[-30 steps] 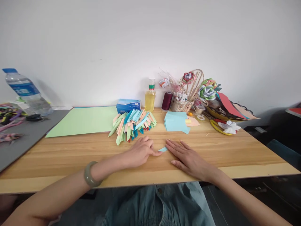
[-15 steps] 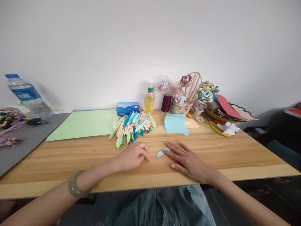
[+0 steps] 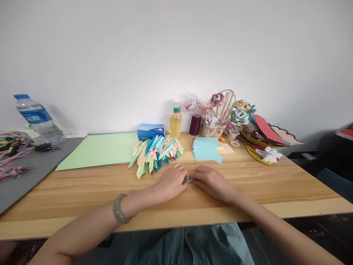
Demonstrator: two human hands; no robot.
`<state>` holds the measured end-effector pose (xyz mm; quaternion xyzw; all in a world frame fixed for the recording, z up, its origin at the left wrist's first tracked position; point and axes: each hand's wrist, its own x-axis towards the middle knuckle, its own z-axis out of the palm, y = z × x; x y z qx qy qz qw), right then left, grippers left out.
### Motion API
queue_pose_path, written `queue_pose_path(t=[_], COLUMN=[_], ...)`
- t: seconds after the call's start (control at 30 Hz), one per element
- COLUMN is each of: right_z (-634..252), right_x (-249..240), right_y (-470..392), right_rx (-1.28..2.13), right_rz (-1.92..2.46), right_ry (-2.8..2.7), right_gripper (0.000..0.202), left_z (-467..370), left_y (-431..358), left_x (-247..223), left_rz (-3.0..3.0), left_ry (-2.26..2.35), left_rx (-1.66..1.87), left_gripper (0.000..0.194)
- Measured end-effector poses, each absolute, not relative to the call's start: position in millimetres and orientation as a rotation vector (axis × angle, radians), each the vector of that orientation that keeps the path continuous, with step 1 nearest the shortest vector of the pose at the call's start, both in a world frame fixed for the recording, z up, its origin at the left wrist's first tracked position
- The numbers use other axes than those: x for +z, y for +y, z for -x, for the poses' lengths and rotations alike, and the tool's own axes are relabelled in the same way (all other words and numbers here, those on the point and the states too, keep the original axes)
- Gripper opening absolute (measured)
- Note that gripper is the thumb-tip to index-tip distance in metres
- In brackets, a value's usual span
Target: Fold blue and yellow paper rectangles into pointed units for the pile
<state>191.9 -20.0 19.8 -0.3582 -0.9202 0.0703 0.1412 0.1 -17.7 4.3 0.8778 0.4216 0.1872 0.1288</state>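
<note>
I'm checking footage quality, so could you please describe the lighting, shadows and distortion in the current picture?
Head view: the wall is brighter near the middle than at its upper corners; same view: a soft shadow shows right of the water bottle, whose lean may be lens distortion; same view: fingers mostly hide the blue strip.

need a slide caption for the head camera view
Left hand and right hand hold a small light-blue paper piece at a wooden table, near a pile of colourful folded paper.
</note>
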Motion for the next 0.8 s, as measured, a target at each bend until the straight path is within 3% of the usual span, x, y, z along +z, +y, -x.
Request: queue_pose_path(t=[0.23, 0.3, 0.6, 0.8], right_z=[-188.6, -187.4, -182.4, -188.5], right_x=[25.2, 28.0, 37.0, 38.8], right_y=[-2.7, -4.0, -9.4, -10.8], right_rx=[0.560, 0.627, 0.732, 0.743], right_rz=[1.073, 1.045, 0.908, 0.874], right_ry=[-2.268, -2.228, -2.308, -2.320], right_gripper=[0.019, 0.021, 0.035, 0.032], left_z=[0.5, -0.2, 6.6, 11.2], left_y=[-12.5, -11.8, -12.6, -10.9], left_x=[15.0, 16.1, 20.3, 23.0], left_rz=[-1.952, -1.879, -1.957, -2.107], left_ry=[1.209, 1.160, 0.994, 0.879], left_rx=[0.926, 0.979, 1.054, 1.199], left_gripper=[0.016, 0.012, 0.016, 0.011])
